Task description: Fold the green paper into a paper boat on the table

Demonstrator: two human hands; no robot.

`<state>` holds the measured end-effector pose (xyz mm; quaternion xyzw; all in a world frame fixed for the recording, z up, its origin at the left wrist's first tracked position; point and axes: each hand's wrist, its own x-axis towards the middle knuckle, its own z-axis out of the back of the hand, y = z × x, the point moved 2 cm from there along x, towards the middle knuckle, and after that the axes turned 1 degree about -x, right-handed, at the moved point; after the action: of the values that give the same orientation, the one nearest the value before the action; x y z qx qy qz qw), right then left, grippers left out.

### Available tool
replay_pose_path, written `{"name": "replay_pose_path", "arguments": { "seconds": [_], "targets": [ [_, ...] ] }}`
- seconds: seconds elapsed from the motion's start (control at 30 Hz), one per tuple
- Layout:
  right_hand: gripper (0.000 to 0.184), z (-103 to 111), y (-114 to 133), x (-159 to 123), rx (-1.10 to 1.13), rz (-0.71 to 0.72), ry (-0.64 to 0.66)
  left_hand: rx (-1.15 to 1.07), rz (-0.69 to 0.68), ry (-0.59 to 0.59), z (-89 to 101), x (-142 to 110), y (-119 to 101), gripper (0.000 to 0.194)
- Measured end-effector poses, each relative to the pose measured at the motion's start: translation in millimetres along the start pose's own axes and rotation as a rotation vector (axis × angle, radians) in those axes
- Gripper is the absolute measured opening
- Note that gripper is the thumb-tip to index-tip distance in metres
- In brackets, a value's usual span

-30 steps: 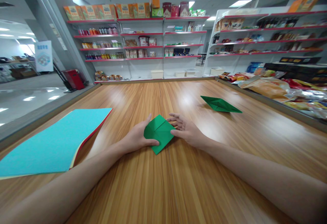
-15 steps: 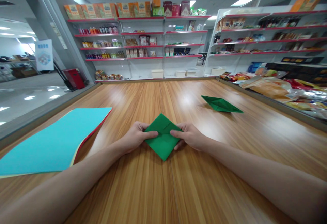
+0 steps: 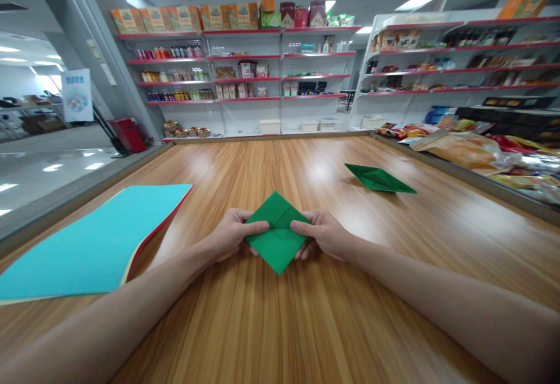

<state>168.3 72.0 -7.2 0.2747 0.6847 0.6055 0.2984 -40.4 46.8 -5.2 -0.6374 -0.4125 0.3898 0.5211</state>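
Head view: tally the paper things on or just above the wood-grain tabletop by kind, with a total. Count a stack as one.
Folded green paper square, held between the left hand and right hand: 1
Boat-shaped folded green paper piece: 1
Stack of coloured paper sheets with turquoise on top: 1
Total: 3

Sheets (image 3: 96, 238) left, folded paper (image 3: 279, 247) centre, origami (image 3: 380, 181) right, shelves (image 3: 243, 117) behind table (image 3: 245, 325)
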Motion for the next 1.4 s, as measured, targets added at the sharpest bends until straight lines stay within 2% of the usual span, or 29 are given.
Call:
{"name": "replay_pose_path", "arguments": {
  "seconds": [0.17, 0.33, 0.5, 0.6, 0.7, 0.77, 0.83, 0.97, 1.1, 1.23, 1.3, 1.4],
  "targets": [
    [0.048, 4.1, 0.6, 1.7, 0.076, 0.041, -0.103, -0.132, 0.101, 0.004, 2.3, 1.4, 1.1, 0.033],
    [0.043, 0.5, 5.1, -0.9, -0.004, -0.082, -0.004, -0.2, -0.027, -0.099, 0.6, 3.2, 1.8, 0.033],
    [0.043, -1.0, 5.0, -2.3, -0.041, -0.044, -0.062, -0.204, -0.109, 0.064, -11.1, 0.1, 1.1, 0.041],
    [0.041, 1.1, 3.6, -1.6, 0.06, 0.1, -0.085, -0.176, -0.065, 0.172, -15.2, -2.6, 1.0, 0.042],
    [0.041, 4.4, 2.4, -0.6, -0.018, 0.184, -0.104, -0.126, 0.005, 0.252, -16.2, -3.6, 1.3, 0.04],
    [0.041, 7.0, 1.4, 0.5, -0.105, 0.186, -0.128, -0.113, 0.021, 0.202, -13.9, -2.3, 1.6, 0.037],
    [0.043, 11.0, 0.8, 2.0, -0.139, 0.196, -0.213, -0.139, 0.011, 0.128, -10.3, -0.2, 2.2, 0.034],
    [0.047, 16.8, 0.8, 5.0, -0.117, 0.214, -0.366, -0.199, -0.055, 0.09, -4.7, 3.3, 3.6, 0.032],
    [0.051, 13.4, 4.6, 4.5, -0.137, 0.21, -0.349, -0.155, -0.139, 0.007, -0.6, 3.3, 3.0, 0.03],
    [0.047, 7.1, 10.2, -2.2, -0.288, 0.255, -0.305, -0.081, -0.135, -0.099, 1.9, 1.8, 2.4, 0.033],
    [0.045, 4.9, 10.4, -5.7, -0.353, 0.261, -0.276, -0.056, -0.136, -0.102, 2.2, 1.8, 2.5, 0.035],
    [0.044, 3.3, 7.1, -7.7, -0.327, 0.225, -0.171, -0.027, -0.159, -0.05, 1.7, 2.6, 3.1, 0.038]
  ]
}}
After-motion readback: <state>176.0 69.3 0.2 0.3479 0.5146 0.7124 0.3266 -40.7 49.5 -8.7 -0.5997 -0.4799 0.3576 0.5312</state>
